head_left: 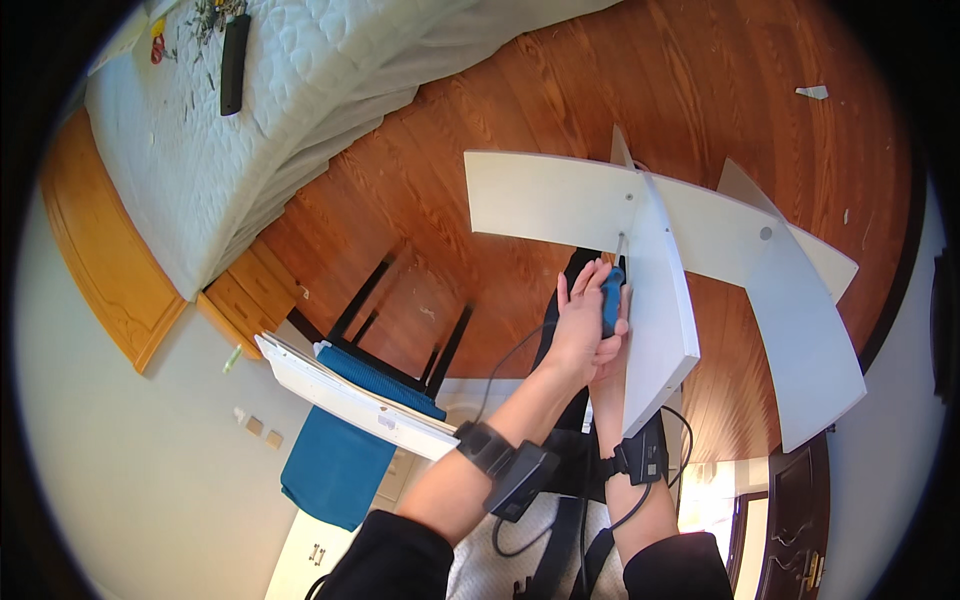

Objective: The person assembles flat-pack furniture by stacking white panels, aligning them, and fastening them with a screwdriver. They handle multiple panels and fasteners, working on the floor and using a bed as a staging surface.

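"Screwdriver (612, 300): where is it?"

"Close to both hands. Its thin end points at the long white board (585, 195), just beside the standing board (657, 310). The left hand (578, 325) has its fingers nearly straight beside the blue handle. The right hand (608, 352) is mostly hidden, so no one can tell how it grips."

"What could go wrong?"

"The tip might slip and scratch the board if it leans sideways. The boards might wobble if nobody holds them, and the wrist cord (691, 438) could catch on a corner."
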The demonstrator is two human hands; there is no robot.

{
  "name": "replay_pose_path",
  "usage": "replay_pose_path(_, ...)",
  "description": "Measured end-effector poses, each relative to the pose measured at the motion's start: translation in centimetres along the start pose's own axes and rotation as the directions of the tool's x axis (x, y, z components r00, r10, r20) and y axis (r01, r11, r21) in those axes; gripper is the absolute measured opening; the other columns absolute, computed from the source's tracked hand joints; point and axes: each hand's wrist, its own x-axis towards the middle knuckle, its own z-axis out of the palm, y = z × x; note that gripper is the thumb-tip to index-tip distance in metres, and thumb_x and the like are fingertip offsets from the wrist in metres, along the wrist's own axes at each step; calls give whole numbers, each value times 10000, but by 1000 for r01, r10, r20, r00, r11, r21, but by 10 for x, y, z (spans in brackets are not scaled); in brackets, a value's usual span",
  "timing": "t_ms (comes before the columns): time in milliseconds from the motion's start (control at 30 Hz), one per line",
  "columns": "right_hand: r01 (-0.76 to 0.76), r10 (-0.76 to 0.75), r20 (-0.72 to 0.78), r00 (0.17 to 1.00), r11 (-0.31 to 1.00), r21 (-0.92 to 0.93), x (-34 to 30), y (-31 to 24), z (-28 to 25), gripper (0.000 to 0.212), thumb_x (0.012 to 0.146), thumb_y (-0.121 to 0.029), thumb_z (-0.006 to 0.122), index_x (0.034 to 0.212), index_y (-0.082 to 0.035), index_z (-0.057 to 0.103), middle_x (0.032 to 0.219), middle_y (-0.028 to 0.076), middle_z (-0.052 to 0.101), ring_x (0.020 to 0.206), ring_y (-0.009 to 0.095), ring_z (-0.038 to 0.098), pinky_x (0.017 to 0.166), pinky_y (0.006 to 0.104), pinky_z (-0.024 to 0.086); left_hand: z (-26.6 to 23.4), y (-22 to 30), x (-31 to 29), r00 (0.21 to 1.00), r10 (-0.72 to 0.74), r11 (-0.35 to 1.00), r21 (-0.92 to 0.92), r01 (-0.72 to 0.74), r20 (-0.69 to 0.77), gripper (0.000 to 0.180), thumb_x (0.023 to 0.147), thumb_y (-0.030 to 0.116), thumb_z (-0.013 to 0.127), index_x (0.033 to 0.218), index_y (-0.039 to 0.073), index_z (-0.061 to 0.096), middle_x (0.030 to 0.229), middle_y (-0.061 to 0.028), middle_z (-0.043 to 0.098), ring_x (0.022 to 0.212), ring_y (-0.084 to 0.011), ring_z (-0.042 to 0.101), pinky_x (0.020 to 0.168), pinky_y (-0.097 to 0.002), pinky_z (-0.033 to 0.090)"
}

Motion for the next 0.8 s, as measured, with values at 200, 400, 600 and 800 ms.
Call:
replay_pose_path(200, -12, 12, 10, 1000, 1000, -7, 3, 2, 1, 350, 999, -294, 421, 1241, -48, 480, 1140, 44, 569, 1029, 162, 544, 936, 300, 422, -4, 2, -1, 995, 82, 833, 552, -40, -51, 298, 971, 228, 396, 1164, 15, 474, 782, -142, 600, 467, -187, 573, 441, -227, 461)
replay_pose_path(400, -20, 20, 0, 1000, 1000, -11, 3, 3, 0, 348, 998, -295, 424, 1237, -49, 484, 1135, 43, 571, 1026, 161, 545, 935, 298, 423, 1, -13, -10, 776, 596, -105, 978, -179, 206, 319, 922, 190, 488, 1164, -15, 457, 859, -175, 609, 553, -255, 641, 447, -313, 520)
replay_pose_path(600, -25, 25, -3, 1000, 1000, -9, 7, 3, 1, 347, 997, -296, 426, 1233, -50, 488, 1130, 43, 574, 1023, 159, 546, 933, 296, 423, -6, 9, -4, 998, -54, 988, 144, 50, 26, 342, 934, 238, 490, 1219, 65, 413, 862, -142, 588, 499, -231, 575, 419, -316, 457)
replay_pose_path(800, -24, 24, -6, 1000, 1000, -17, 7, 3, 2, 345, 996, -297, 429, 1229, -50, 491, 1125, 42, 576, 1020, 158, 547, 931, 295, 424, 10, 6, -25, 914, 377, -56, 989, -137, 148, 512, 805, 204, 622, 1178, -64, 395, 1055, -239, 565, 750, -378, 653, 632, -424, 554)
